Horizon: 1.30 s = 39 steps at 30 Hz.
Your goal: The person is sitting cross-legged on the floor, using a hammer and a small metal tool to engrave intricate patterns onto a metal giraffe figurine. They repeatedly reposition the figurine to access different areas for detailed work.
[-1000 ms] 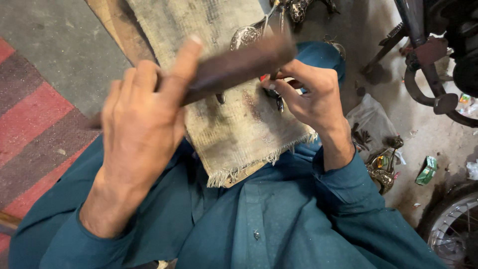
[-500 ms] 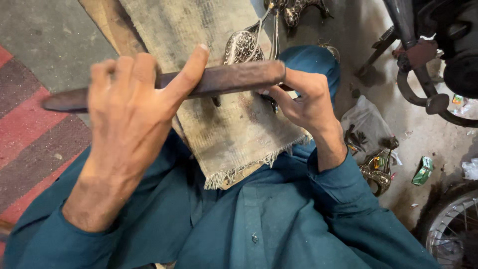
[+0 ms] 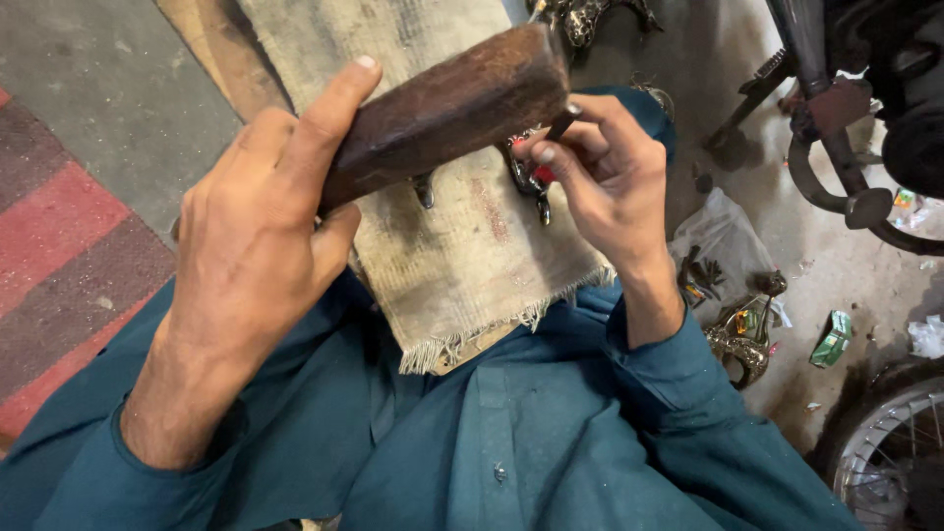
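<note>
My left hand grips a long dark brown wooden bar, held raised with its broad end up near the thin metal tool. My right hand pinches that tool upright over a small ornate metal piece with a red spot. That piece lies on a worn burlap cloth, which covers a wooden board across my lap. My teal sleeves and shirt fill the lower view.
A red and brown striped mat lies at the left. Ornate metal parts sit at the top, more brass pieces on plastic at the right. Motorcycle parts and a spoked wheel stand at the right.
My left hand swung the wooden bar from level to raised and tilted, its end now close to the tool. My right hand stayed on the tool over the metal piece.
</note>
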Each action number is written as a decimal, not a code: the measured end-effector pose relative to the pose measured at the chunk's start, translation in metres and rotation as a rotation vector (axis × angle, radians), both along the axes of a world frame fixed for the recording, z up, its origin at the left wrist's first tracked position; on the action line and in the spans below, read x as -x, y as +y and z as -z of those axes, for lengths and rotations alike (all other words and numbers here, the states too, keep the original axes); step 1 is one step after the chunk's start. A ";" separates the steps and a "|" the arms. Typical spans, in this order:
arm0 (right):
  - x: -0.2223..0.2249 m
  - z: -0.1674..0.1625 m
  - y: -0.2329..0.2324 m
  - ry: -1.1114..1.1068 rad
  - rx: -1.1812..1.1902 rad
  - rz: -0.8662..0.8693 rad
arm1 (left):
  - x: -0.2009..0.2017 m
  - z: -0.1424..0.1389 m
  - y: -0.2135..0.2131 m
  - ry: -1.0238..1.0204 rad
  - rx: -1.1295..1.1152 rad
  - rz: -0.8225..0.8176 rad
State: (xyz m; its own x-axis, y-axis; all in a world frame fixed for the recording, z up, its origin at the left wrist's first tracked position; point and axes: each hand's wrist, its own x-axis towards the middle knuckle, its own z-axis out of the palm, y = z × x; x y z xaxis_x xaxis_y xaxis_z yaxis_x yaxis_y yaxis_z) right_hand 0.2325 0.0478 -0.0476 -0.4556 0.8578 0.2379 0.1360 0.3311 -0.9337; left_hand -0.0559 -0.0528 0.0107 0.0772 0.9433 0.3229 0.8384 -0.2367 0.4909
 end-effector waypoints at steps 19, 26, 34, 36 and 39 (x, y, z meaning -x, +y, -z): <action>0.007 -0.002 -0.005 -0.101 -0.158 0.048 | -0.006 -0.021 0.024 0.411 -0.137 0.049; 0.006 0.001 -0.004 -0.059 -0.145 0.050 | 0.006 -0.016 0.031 0.402 -0.204 0.072; 0.005 0.002 -0.003 -0.052 -0.148 0.031 | 0.000 -0.011 0.031 0.393 -0.250 0.074; 0.005 0.003 -0.003 -0.052 -0.129 0.037 | -0.002 -0.008 0.031 0.402 -0.212 0.061; 0.005 0.004 -0.003 -0.044 -0.104 0.045 | 0.000 -0.007 0.031 0.452 -0.269 0.034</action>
